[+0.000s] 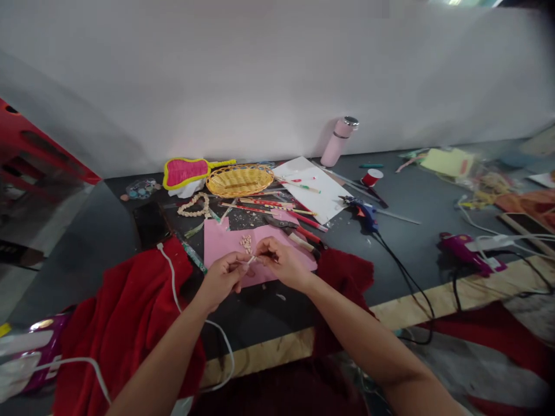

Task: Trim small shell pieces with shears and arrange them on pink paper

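My left hand [223, 280] is closed in a pinch on one end of a thin white stick-like piece [251, 260]. At its other end, the fingertips of my right hand [281, 263] pinch too. The piece is too small for me to tell its kind. Both hands are above a pink sheet [215, 245] on the dark table. Just beyond the fingertips lies a small pile of beige pieces [246, 241] on that sheet. Pliers [281, 223] with red handles lie to the right of the pile.
Behind the sheet are a wicker basket [240, 180], a bead loop [193, 206], patterned sticks [269, 203] and white paper [323, 193]. A blue glue gun [366, 215] with a black cord lies right. Red cloth [130, 300], a phone [151, 222] and a white cable [173, 277] lie left.
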`<state>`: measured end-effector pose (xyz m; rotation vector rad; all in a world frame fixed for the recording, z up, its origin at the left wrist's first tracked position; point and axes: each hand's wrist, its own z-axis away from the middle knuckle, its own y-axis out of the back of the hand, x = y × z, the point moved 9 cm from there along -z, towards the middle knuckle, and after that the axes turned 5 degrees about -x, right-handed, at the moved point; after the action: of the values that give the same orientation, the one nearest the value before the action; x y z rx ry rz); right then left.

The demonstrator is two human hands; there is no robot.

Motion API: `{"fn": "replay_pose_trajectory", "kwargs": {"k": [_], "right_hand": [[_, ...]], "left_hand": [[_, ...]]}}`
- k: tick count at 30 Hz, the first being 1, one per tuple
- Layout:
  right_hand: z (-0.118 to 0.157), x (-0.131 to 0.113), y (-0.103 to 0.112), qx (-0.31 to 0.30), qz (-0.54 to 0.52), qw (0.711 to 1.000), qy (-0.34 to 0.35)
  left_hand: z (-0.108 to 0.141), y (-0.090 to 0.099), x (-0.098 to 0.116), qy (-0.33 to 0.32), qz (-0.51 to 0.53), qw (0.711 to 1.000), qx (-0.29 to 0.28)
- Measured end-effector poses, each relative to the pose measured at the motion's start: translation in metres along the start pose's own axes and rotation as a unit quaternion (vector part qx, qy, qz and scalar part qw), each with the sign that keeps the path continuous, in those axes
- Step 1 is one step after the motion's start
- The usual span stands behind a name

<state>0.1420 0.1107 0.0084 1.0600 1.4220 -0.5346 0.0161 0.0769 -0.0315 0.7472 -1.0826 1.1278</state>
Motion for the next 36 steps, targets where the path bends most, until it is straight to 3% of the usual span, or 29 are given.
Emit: {"fn": "replay_pose_trajectory", "kwargs": {"k": [9,21,36], "right_hand": [[0.001,-0.005,-0.002,0.004,0.05,0.999,0.01],[0.004,-0.008,-0.005,0.015,0.068,0.997,0.027],[0.006,-0.011,-0.005,0.049,0.05,0.997,0.026]], "left_hand": [[0.001,0.002,0.005,-0.026,-0.041,0.999,0.022],[0.012,0.007,0.021,-0.067,-0.179,0.979,0.077],[0.014,0.008,0.024,-0.08,-0.199,0.972,0.092]]}}
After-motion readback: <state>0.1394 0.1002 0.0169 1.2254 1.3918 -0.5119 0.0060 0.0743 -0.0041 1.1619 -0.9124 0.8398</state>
